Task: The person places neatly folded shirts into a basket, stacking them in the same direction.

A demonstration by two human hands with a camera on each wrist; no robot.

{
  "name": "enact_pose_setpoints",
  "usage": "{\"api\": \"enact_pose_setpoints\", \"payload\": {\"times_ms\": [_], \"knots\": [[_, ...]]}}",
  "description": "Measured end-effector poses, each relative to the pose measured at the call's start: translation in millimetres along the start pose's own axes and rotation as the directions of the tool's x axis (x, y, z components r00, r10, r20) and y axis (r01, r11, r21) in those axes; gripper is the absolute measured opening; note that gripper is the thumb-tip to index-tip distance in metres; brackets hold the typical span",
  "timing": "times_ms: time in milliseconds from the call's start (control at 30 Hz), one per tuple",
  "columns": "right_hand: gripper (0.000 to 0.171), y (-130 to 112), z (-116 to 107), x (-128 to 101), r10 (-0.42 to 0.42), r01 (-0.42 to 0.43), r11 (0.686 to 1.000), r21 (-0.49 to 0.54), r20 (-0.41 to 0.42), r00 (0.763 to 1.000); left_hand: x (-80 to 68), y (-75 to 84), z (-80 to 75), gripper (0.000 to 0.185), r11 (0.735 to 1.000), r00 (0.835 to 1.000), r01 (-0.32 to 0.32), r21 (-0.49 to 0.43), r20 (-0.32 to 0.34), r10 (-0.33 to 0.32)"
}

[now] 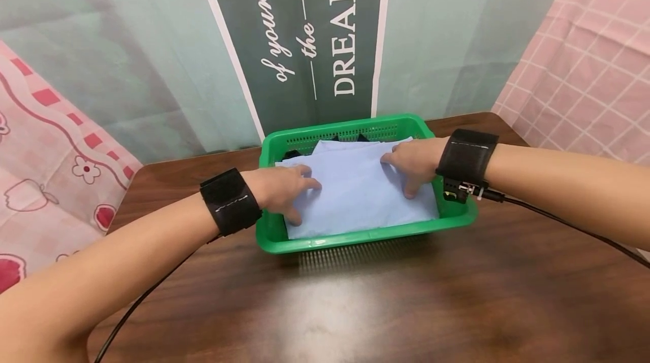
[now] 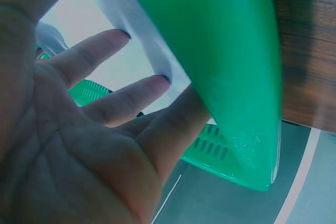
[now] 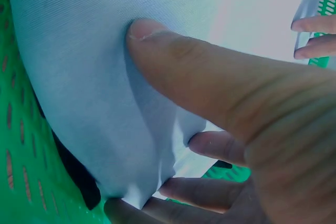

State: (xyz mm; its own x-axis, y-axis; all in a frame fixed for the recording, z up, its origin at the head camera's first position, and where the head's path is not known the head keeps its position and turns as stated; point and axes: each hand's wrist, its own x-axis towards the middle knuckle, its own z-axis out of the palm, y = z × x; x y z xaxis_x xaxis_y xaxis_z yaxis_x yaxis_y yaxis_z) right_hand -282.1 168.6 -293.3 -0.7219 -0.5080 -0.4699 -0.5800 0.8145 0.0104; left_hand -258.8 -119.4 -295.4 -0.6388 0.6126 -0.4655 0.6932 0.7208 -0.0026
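Observation:
A folded light-blue cloth (image 1: 350, 193) lies flat inside a green plastic basket (image 1: 365, 235) and covers most of its opening. My left hand (image 1: 281, 189) rests on the cloth's left side, fingers spread, with the fingertips touching the fabric in the left wrist view. On the right side, my right hand (image 1: 417, 162) lies over the cloth. Its thumb (image 3: 173, 51) presses on top, while the other fingers reach to the fabric's far edge. Dark material (image 3: 76, 174) shows under the cloth, mostly hidden.
The basket stands on a brown wooden table (image 1: 325, 306), close to its back edge. Behind hangs a green curtain (image 1: 315, 41) with white lettering. Pink patterned cloths hang at left (image 1: 56, 171) and right (image 1: 594, 52). A black cable (image 1: 569, 219) trails from the right wristband.

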Motion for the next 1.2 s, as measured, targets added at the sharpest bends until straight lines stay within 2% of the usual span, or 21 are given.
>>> {"api": "enact_pose_setpoints", "payload": {"times_ms": [333,500,600,667,767,833,900,1000,1067,1133,1200], "knots": [[0.089,2,4,11,0.023,-0.023,1.0,-0.015,0.03,0.999,7.2,-0.6,1.9,0.077,0.999,0.999,0.013,0.048,0.032,-0.015],[0.088,8,3,16,0.018,-0.018,1.0,-0.025,0.013,1.0,7.1,-6.4,1.1,0.074,1.0,1.0,0.016,0.026,0.009,-0.016],[0.085,14,1,15,-0.008,0.008,1.0,-0.004,-0.044,0.999,4.6,-12.1,1.3,0.073,1.0,0.999,0.015,0.008,-0.039,-0.014],[0.082,17,-1,12,-0.024,0.025,1.0,0.011,-0.112,0.993,1.0,-16.1,1.4,0.073,1.0,0.996,0.015,0.007,-0.092,-0.015],[0.077,20,-3,7,-0.057,0.062,0.998,0.015,-0.25,0.967,-6.4,-21.5,1.4,0.075,1.0,0.977,-0.007,0.029,-0.212,0.014],[0.074,20,-3,3,-0.078,0.084,0.996,0.003,-0.348,0.934,-12.0,-24.2,1.2,0.076,0.999,0.949,-0.032,0.034,-0.313,0.041],[0.07,18,-3,-2,-0.114,0.121,0.993,-0.012,-0.445,0.888,-17.7,-26.0,1.6,0.078,0.998,0.902,-0.059,0.034,-0.426,0.068],[0.068,11,1,-7,-0.166,0.177,0.983,-0.037,-0.572,0.803,-25.8,-26.5,3.9,0.081,0.996,0.806,-0.091,0.023,-0.585,0.087],[0.067,4,5,-12,-0.196,0.214,0.976,-0.051,-0.639,0.744,-30.9,-23.4,7.5,0.081,0.994,0.735,-0.104,0.015,-0.672,0.087],[0.068,-3,12,-17,-0.219,0.244,0.968,-0.063,-0.686,0.693,-34.6,-17.6,13.6,0.08,0.993,0.667,-0.114,0.035,-0.738,0.102],[0.069,-10,22,-24,-0.242,0.277,0.958,-0.073,-0.723,0.647,-37.1,-9.5,21.8,0.082,0.989,0.611,-0.131,0.071,-0.78,0.137]]}}
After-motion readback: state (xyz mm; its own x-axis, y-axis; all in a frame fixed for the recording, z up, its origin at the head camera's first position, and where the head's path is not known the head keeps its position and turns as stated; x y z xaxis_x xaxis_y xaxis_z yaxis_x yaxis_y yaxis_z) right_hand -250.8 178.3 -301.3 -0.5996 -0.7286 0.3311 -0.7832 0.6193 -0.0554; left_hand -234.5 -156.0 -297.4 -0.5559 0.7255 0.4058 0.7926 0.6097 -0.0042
